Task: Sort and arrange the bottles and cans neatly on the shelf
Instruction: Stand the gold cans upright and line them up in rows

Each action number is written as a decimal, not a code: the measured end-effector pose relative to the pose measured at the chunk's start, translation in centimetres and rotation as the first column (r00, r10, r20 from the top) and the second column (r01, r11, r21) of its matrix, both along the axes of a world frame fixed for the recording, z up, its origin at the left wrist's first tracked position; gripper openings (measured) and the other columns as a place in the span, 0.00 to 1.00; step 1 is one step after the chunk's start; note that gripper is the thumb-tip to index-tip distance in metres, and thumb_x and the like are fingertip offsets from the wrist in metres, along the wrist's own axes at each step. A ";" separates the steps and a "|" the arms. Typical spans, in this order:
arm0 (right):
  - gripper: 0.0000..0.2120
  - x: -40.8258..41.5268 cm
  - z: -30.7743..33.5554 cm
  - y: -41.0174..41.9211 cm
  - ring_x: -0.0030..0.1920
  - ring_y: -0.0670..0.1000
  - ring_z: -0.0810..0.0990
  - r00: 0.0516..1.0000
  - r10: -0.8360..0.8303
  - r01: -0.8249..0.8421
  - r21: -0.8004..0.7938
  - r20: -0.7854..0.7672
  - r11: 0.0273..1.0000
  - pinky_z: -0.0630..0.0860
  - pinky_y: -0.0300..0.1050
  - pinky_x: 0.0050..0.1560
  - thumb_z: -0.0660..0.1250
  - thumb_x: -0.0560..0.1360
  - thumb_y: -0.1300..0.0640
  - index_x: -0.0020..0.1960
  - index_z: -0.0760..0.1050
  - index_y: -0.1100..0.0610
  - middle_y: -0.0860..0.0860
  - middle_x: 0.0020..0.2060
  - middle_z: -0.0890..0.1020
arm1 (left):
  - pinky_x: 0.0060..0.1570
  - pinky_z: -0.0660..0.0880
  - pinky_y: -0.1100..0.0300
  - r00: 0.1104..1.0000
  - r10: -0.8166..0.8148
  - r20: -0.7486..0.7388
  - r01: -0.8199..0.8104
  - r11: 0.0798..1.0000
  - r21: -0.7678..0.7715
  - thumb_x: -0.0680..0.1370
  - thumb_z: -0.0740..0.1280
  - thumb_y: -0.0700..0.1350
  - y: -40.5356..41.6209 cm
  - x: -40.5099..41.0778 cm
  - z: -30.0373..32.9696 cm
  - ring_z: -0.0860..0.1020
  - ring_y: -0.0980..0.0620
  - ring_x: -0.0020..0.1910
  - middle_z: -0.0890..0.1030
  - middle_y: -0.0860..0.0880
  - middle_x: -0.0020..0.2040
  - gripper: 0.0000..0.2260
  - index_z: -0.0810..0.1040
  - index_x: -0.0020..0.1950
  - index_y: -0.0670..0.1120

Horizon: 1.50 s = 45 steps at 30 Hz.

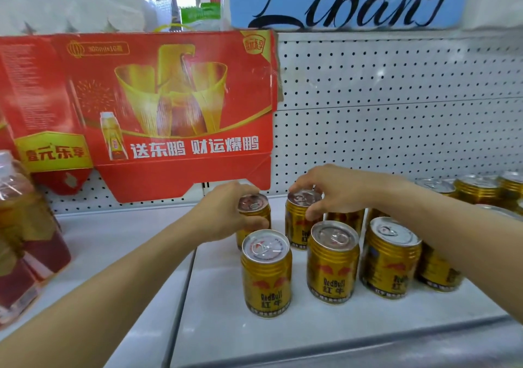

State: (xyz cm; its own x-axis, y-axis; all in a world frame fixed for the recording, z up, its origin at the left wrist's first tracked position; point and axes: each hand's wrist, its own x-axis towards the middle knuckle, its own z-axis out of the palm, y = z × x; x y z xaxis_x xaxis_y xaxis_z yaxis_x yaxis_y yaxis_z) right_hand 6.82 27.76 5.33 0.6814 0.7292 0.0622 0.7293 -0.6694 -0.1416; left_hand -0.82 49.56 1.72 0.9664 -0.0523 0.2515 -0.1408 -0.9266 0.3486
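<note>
The person is clamping each grip on a back-row can, left hand on one can, right hand on its neighbour, seemingly squaring them behind the front cans on the shelf.

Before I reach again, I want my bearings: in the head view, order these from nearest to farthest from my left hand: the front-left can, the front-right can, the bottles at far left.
1. Front-left can: just below the left hand.
2. Front-right can: further right, under the right forearm.
3. Bottles: far left edge of the shelf.
</note>
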 end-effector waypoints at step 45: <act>0.23 -0.2 0.6 -6.2 0.71 0.45 0.65 0.993 -0.114 0.114 0.073 -0.005 0.991 0.63 0.44 0.68 0.67 0.77 0.45 0.70 0.67 0.40 0.42 0.71 0.69 | 0.56 0.68 0.65 0.990 -0.111 0.092 0.121 0.986 -0.114 0.77 0.63 0.59 -3.6 -1.1 2.9 0.73 0.63 0.61 0.75 0.59 0.65 0.22 0.72 0.71 0.56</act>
